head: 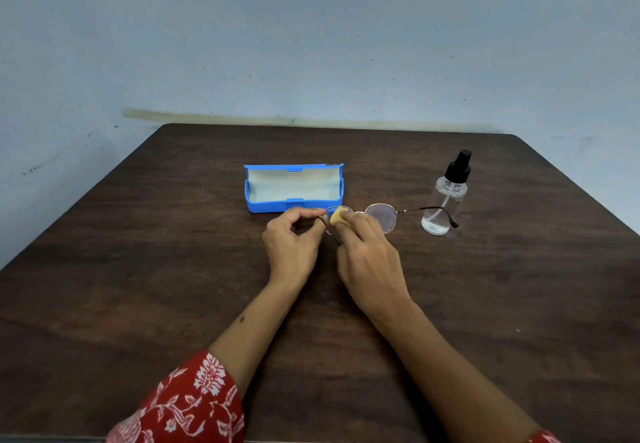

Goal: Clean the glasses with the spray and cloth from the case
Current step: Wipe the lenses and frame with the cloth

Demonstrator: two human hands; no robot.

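Note:
Thin-rimmed round glasses (381, 217) are held above the table, arms unfolded. My left hand (292, 243) pinches the frame at its left end, by the hinge. My right hand (369, 257) presses a small yellow cloth (337, 216) against the left lens, which is mostly hidden by cloth and fingers. The right lens is bare, and its arm reaches in front of the clear spray bottle (445, 196) with a black pump top, standing upright to the right. The blue case (293, 189) lies open just behind my hands, its pale lining showing.
A dark wooden table (138, 269) carries everything and ends at a pale blue wall (311, 44) behind. A red floral sleeve (187, 404) covers my left forearm near the front edge.

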